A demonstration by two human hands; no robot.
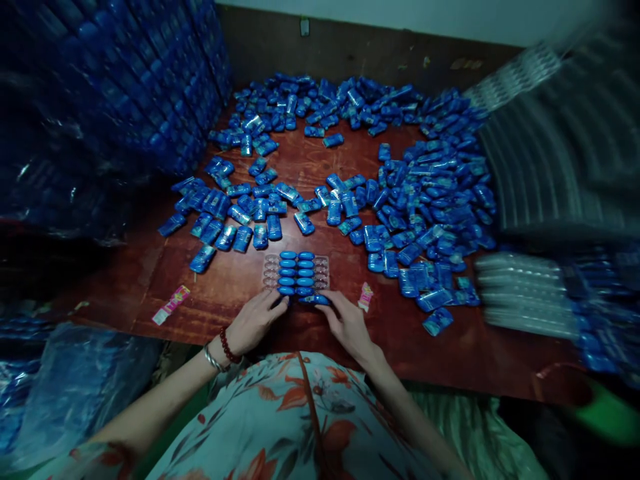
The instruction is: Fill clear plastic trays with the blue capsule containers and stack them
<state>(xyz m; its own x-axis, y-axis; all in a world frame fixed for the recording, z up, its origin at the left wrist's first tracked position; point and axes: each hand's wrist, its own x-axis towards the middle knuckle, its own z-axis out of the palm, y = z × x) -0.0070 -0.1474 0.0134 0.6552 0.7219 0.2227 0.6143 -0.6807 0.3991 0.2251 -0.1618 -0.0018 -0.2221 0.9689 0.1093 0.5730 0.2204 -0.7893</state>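
Note:
A clear plastic tray (271, 270) with oval hollows lies on the table in front of me. Shiny blue packets (289, 273) fill its two middle columns, while the outer hollows show bare plastic. My left hand (255, 323) is at the tray's near left corner, its thumb and fingers closed at the nearest blue packet of the left column. Between the fingertips of my right hand (349, 325) is another blue packet (315, 299), lying crosswise at the tray's near edge. The undersides of both packets at my fingers are hidden.
Loose blue packets (430, 193) lie heaped at the right and back of the brown table (240, 273). Stacked clear trays (525, 293) stand at right, with a blurred taller stack behind. Filled blue packs (150, 73) tower at left. Two pink wrappers (171, 305) flank my hands.

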